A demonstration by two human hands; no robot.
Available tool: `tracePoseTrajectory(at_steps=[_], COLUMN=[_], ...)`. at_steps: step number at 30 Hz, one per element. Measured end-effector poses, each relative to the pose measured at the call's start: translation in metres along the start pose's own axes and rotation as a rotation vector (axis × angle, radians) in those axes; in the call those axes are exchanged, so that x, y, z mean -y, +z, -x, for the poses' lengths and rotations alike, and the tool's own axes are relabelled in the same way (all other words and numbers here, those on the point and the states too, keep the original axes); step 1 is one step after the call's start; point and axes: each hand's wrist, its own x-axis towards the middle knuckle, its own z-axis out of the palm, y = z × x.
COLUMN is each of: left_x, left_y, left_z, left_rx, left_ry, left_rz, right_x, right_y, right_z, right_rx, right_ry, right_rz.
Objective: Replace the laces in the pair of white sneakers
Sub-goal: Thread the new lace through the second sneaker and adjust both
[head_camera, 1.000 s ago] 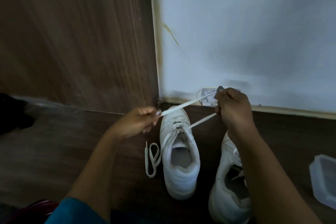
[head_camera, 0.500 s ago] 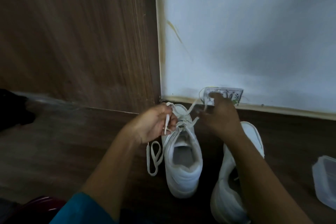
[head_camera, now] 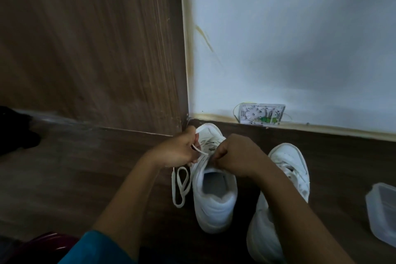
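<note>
Two white sneakers stand on the dark wooden floor, toes toward the wall. Over the eyelets of the left sneaker [head_camera: 214,199], my left hand [head_camera: 177,150] pinches a white lace end [head_camera: 199,149]. Close beside it, my right hand [head_camera: 237,156] is curled round the other lace end at the tongue. A loose white lace [head_camera: 180,186] lies looped on the floor just left of that shoe. My right forearm partly covers the right sneaker [head_camera: 289,169].
A wooden panel [head_camera: 85,49] and a white wall [head_camera: 289,38] meet in a corner right behind the shoes. A small wall box with wires [head_camera: 261,113] sits at the skirting. A clear plastic container [head_camera: 383,212] lies at the right edge, a dark object [head_camera: 15,130] at the far left.
My hands held the lace ends stretched wide apart above the shoe. They have come down and together over the eyelets, and the lace is slack and short between them.
</note>
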Motion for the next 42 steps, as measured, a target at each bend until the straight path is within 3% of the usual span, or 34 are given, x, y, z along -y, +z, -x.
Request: tracePoseTrajectory(at_steps=[6,12,16,24,28,34,42], left_x=[-0.004,0.001,0.003,0.007,0.009,0.013,0.009], left_y=[-0.002,0.009,0.007,0.003,0.001,0.0,-0.001], left_z=[0.006,-0.004,-0.006,-0.003,-0.003,-0.001,0.001], left_rx=[0.055,-0.156,-0.194,-0.131,-0.142,-0.117,-0.123], left_ry=[0.004,-0.003,-0.07,-0.082,-0.095,-0.115,-0.119], left_rz=[-0.016,0.261,0.219,0.165,0.125,0.268,0.382], right_x=[0.004,0.006,0.005,0.001,0.002,0.003,0.0], right_y=[-0.003,0.003,0.006,0.019,0.017,0.014,0.018], right_z=[0.003,0.002,0.001,-0.002,-0.001,-0.002,-0.005], right_rx=[0.023,0.038,-0.011,-0.075,-0.025,0.045,-0.007], right_ry=[0.01,-0.002,0.023,0.088,0.041,0.01,0.031], right_rz=[0.006,0.049,0.037,-0.007,-0.042,-0.262,-0.265])
